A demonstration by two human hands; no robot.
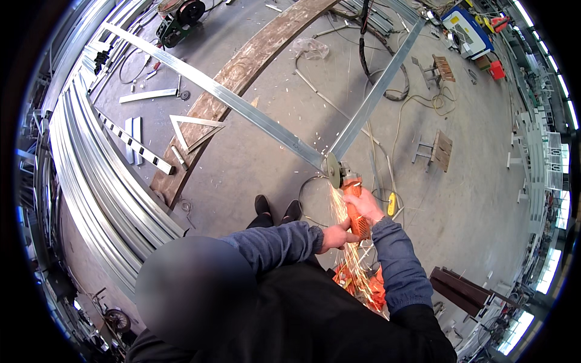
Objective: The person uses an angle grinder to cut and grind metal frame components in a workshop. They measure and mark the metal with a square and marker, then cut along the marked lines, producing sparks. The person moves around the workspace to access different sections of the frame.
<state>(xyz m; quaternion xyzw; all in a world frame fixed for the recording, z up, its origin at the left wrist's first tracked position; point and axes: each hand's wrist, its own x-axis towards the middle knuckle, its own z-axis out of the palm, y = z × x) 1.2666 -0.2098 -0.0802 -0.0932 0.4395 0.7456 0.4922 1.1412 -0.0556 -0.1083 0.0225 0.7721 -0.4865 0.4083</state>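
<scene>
My right hand is wrapped round the front of an orange angle grinder. Lower on the same tool, my left hand grips the rear of its body. The grinder's round disc meets the corner where two galvanized metal bars join. One bar runs off to the far left, the other bar to the far right. A stream of sparks shoots from the disc back toward me, past both hands. The exact contact point is partly hidden by the disc.
Long metal profiles are stacked at left. A brown plank lies beneath the left bar, with a metal triangle frame on it. Cables trail over the floor at right, near small wooden-topped stands. A blue-white machine stands far right.
</scene>
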